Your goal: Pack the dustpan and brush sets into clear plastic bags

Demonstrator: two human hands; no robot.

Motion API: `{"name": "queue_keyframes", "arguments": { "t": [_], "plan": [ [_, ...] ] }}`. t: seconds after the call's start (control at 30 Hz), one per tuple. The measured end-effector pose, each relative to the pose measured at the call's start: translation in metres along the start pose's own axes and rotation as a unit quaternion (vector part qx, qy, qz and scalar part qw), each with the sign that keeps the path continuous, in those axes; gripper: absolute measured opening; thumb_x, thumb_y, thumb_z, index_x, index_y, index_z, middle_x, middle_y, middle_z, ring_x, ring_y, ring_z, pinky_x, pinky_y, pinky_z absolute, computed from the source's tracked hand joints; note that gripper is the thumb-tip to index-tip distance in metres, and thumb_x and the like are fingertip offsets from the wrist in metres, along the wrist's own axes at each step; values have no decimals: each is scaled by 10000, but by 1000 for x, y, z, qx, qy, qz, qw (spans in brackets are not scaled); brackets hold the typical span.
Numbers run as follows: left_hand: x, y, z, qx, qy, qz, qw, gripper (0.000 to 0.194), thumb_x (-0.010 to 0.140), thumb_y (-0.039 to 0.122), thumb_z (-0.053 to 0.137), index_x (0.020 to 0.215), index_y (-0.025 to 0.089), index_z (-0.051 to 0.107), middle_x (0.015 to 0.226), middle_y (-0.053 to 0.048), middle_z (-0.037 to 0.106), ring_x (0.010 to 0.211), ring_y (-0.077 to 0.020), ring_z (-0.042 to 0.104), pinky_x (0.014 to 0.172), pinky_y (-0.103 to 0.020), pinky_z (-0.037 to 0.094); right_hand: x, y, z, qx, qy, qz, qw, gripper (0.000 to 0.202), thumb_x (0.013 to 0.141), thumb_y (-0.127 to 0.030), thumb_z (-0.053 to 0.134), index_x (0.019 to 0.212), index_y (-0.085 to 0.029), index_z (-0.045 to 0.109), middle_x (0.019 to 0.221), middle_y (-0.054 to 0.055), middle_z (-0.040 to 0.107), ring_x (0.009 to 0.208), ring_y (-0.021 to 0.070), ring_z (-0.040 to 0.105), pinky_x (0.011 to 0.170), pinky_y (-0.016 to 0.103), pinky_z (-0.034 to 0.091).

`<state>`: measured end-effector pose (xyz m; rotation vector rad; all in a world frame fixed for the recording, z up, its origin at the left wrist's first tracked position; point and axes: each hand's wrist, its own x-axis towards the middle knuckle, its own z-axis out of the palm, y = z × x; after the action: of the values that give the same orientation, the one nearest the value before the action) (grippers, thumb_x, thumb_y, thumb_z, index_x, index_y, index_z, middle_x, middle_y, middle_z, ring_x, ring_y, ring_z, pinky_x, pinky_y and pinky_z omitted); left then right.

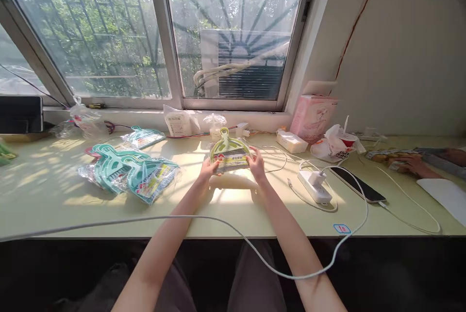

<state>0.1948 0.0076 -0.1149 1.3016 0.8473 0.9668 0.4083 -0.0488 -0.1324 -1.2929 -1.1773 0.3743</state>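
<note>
Upright above the table (204, 205), a light-green packaged mini dustpan (230, 143) with a looped handle and a printed label is held between both hands. My left hand (208, 169) grips its lower left edge, and my right hand (257, 164) grips the right edge. Both hands have fingers closed on it. To the left lies a pile of similar teal packaged dustpans (155, 181) in shiny plastic wrap, with a pinkish edge showing beneath. Another teal pack (142, 137) lies behind the pile, near the window sill.
A white cable (218, 221) hangs across my forearms. On the right are a power strip (314, 187), a phone (358, 185), a pink box (313, 117) and a white bag (335, 142). Another person's hand (407, 162) rests at far right. A dark tablet (22, 114) stands far left.
</note>
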Motion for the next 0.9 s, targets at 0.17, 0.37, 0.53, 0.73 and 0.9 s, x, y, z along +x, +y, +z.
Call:
{"name": "queue_keyframes", "arguments": {
  "t": [0.17, 0.37, 0.53, 0.73, 0.9],
  "plan": [
    [-22, 17, -14, -28, 103, 5, 994, 384, 875, 266, 748, 1195, 129, 586, 877, -69, 733, 530, -140, 663, 454, -243, 540, -15, -16, 10, 43, -89, 52, 994, 756, 1007, -634, 437, 1652, -263, 305, 1360, 171, 703, 1077, 296, 746, 810, 439, 658],
    [-108, 9, -82, -15, 266, 74, 961, 517, 895, 317, 723, 1347, 224, 487, 1225, -118, 708, 845, -243, 766, 595, -347, 659, -19, -14, 16, 36, -152, 50, 986, 861, 993, -784, 362, 1675, -264, 278, 1545, 224, 581, 1232, 331, 710, 841, 437, 651],
    [-160, -4, -114, 138, 354, 26, 925, 515, 927, 286, 674, 1404, 204, 498, 1327, -185, 693, 1088, -356, 737, 718, -418, 671, -24, 3, 26, 13, -207, 57, 977, 674, 969, -650, 564, 1501, -237, 540, 1276, 194, 745, 1038, 335, 762, 835, 489, 637],
    [-148, 14, -139, 388, 445, 56, 805, 467, 995, 236, 529, 1445, 117, 499, 1407, -269, 640, 1369, -425, 589, 1127, -591, 496, -25, 6, 23, -68, -212, 25, 975, 296, 977, -426, 612, 1217, -279, 703, 1081, 112, 807, 983, 311, 771, 934, 522, 605],
    [-142, 12, -158, 507, 479, 34, 716, 732, 913, 330, 703, 1533, 51, 433, 1641, -344, 387, 1567, -502, 314, 1232, -751, 254, -24, 3, 22, -142, -234, -3, 962, 210, 948, -309, 610, 1097, -274, 755, 1090, 100, 801, 1007, 299, 766, 979, 521, 588]
  ]
}}
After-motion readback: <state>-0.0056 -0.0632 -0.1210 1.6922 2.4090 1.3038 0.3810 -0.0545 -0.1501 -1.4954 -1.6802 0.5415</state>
